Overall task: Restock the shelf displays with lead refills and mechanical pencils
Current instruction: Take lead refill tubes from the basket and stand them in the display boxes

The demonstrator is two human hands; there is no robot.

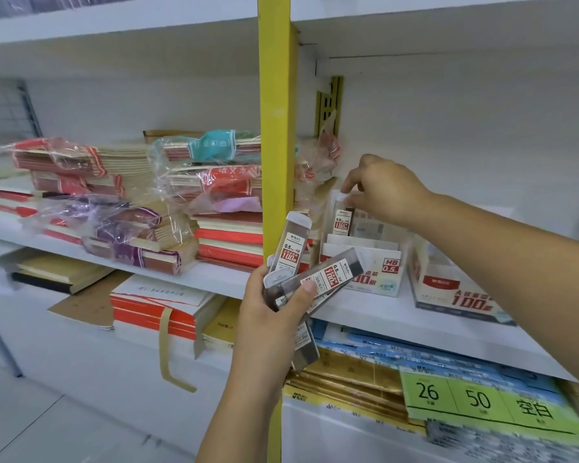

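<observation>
My left hand [274, 315] holds a fanned bunch of flat lead refill cases [318, 274] with white and red 0.5 HB labels, just in front of the shelf edge. My right hand [385, 192] reaches into the back row of a white tiered display box [381, 272] marked HB 0.5, with its fingertips pinching the top of one upright lead refill case [343, 220]. A second display box [448, 289] with a red label stands to the right on the same white shelf [398, 325], partly hidden by my right forearm.
A yellow upright post [276, 128] divides the shelving. Left of it lie stacks of notebooks in torn plastic wrap [121, 202]. Below the shelf are paper packs and a green price card [482, 401] reading 26 and 50.
</observation>
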